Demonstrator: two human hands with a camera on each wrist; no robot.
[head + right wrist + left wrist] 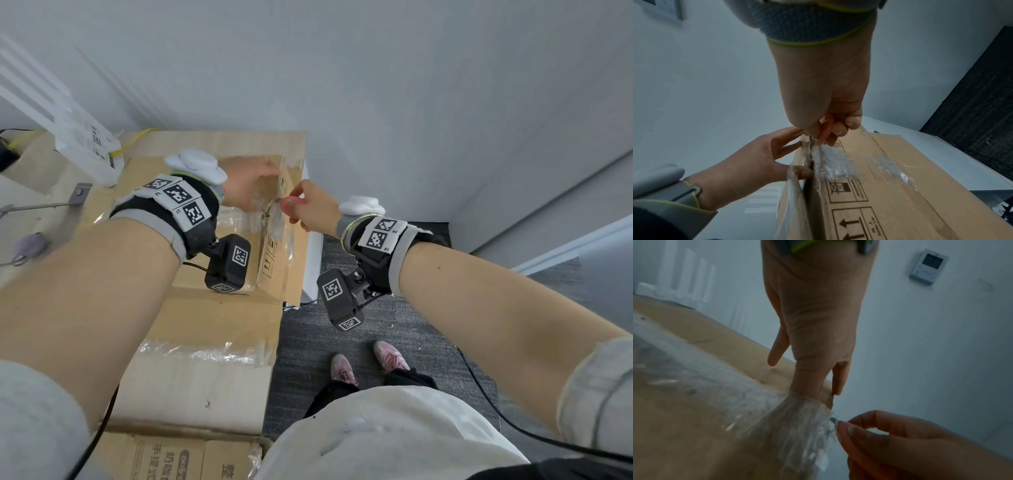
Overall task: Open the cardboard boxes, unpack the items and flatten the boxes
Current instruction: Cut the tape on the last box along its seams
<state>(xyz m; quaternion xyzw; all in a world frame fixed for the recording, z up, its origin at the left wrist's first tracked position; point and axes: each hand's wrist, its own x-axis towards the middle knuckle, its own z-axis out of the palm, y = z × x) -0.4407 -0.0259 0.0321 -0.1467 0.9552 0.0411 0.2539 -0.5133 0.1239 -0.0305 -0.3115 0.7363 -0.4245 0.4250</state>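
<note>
Gripping cutter, right hand fisted

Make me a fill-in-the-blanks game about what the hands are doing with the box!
1. The right hand holds a small cutter coloured ____.
2. The box is made of ____.
3. The clear tape along the seam is being ____.
4. The left hand rests on the box with its fingers ____.

Missing words: orange; cardboard; cut; straight
</note>
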